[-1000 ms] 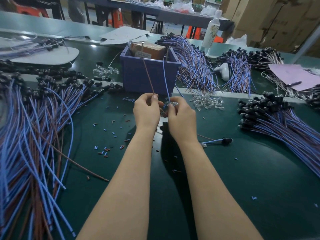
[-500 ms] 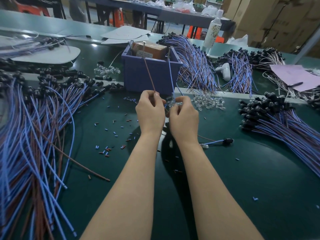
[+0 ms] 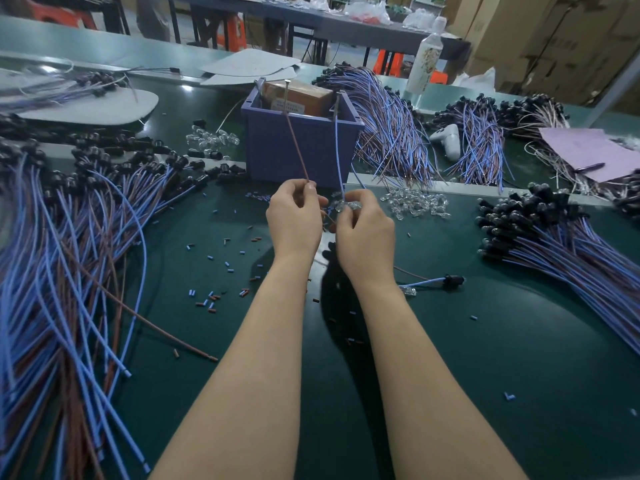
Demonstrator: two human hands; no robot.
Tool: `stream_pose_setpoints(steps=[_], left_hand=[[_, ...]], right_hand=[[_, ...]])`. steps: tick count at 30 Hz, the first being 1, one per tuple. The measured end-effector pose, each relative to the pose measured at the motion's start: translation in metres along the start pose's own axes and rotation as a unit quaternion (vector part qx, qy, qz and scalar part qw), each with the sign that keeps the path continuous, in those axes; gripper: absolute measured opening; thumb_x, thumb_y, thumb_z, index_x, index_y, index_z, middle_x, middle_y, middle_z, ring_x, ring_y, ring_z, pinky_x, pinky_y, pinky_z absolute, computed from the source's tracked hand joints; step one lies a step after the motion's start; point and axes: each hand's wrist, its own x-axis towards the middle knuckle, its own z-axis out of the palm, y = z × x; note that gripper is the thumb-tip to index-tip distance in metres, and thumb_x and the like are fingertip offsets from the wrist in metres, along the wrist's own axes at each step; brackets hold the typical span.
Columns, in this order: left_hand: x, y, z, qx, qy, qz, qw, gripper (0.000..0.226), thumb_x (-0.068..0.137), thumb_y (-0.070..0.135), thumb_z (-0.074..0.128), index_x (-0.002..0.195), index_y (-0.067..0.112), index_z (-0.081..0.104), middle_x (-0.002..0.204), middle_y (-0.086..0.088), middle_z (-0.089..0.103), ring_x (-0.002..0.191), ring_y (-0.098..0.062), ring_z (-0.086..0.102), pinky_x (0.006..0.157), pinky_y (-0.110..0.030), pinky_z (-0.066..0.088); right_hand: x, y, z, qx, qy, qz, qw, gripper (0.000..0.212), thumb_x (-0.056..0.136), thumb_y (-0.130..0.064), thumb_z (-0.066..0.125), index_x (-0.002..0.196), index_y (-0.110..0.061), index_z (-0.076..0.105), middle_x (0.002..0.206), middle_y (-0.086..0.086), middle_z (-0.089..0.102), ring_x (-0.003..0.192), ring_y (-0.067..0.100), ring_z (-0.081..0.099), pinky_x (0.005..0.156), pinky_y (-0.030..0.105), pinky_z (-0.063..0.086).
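My left hand point(image 3: 294, 220) pinches a thin brown wire point(image 3: 297, 147) that rises toward the purple bin point(image 3: 298, 150). Close beside it, my right hand point(image 3: 365, 233) pinches a blue wire point(image 3: 337, 150) together with a small clear LED point(image 3: 346, 205) at its fingertips. Both hands hover over the dark green table point(image 3: 450, 358), just in front of the bin. Where the two wires meet between the hands is hidden by my fingers.
A big spread of blue and brown wires point(image 3: 59, 289) covers the left. Finished wires with black caps point(image 3: 561, 244) lie on the right. Clear LEDs point(image 3: 415, 202) are heaped beside the bin. One capped wire point(image 3: 436, 281) lies near my right wrist. Cut sleeve bits point(image 3: 207, 299) litter the table.
Both hands stay together in front of the bin. The right hand's fingers have shifted on the blue wire and LED; the wires have tilted slightly.
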Motion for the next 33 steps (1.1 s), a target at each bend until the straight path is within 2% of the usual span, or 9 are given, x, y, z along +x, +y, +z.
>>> stream_pose_setpoints(steps=[5, 17, 22, 33], left_hand=[[0.0017, -0.0015, 0.0, 0.0, -0.014, -0.006, 1.0, 0.013, 0.097, 0.014, 0.049, 0.093, 0.013, 0.061, 0.068, 0.006, 0.063, 0.056, -0.005, 0.056, 0.054, -0.01, 0.044], [0.0033, -0.0039, 0.0007, -0.005, -0.015, -0.011, 1.0, 0.012, 0.097, 0.014, 0.049, 0.093, 0.011, 0.06, 0.072, 0.003, 0.065, 0.057, -0.006, 0.057, 0.053, -0.01, 0.045], [0.0021, -0.0044, 0.0024, 0.001, -0.012, -0.001, 1.0, 0.011, 0.096, 0.014, 0.049, 0.09, 0.012, 0.058, 0.069, 0.005, 0.064, 0.058, -0.007, 0.059, 0.062, -0.016, 0.049], [0.0059, -0.0047, 0.0039, -0.008, -0.025, -0.008, 1.0, 0.011, 0.096, 0.014, 0.05, 0.09, 0.011, 0.059, 0.068, 0.005, 0.064, 0.056, -0.006, 0.058, 0.064, -0.023, 0.052]], right_hand=[[-0.0011, -0.0015, -0.0009, 0.002, -0.003, -0.008, 1.0, 0.022, 0.094, -0.013, 0.045, 0.113, -0.013, 0.057, 0.092, 0.013, 0.069, 0.089, 0.032, 0.059, 0.078, 0.038, 0.042], [-0.0008, -0.0024, 0.0005, 0.007, -0.013, -0.014, 1.0, 0.024, 0.094, -0.012, 0.045, 0.114, -0.012, 0.059, 0.098, 0.011, 0.07, 0.091, 0.031, 0.062, 0.082, 0.041, 0.046], [-0.0002, -0.0019, 0.0016, 0.008, -0.02, -0.008, 1.0, 0.023, 0.095, -0.013, 0.045, 0.113, -0.013, 0.059, 0.098, 0.011, 0.071, 0.092, 0.031, 0.063, 0.083, 0.041, 0.047], [0.0003, -0.0011, 0.001, 0.007, -0.016, -0.01, 1.0, 0.023, 0.094, -0.012, 0.047, 0.112, -0.013, 0.061, 0.096, 0.011, 0.07, 0.09, 0.031, 0.062, 0.08, 0.039, 0.046]])
